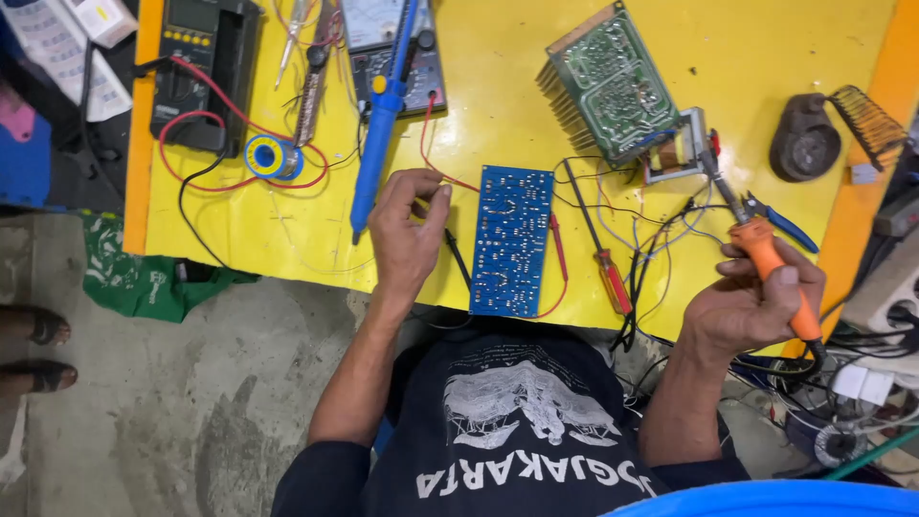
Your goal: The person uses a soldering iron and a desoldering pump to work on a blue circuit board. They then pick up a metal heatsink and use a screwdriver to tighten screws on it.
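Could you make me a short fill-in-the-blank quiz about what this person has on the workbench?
1. The right hand holds a soldering iron with an ____ handle.
2. The circuit board nearest the left hand is ____.
3. The tabletop is painted ____.
4. The screwdriver beside that board has a ____ handle.

Missing words: orange; blue; yellow; red

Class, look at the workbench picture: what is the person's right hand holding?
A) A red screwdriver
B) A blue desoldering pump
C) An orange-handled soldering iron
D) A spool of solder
C: the right hand grips the orange-handled soldering iron, its tip pointing up toward the table.
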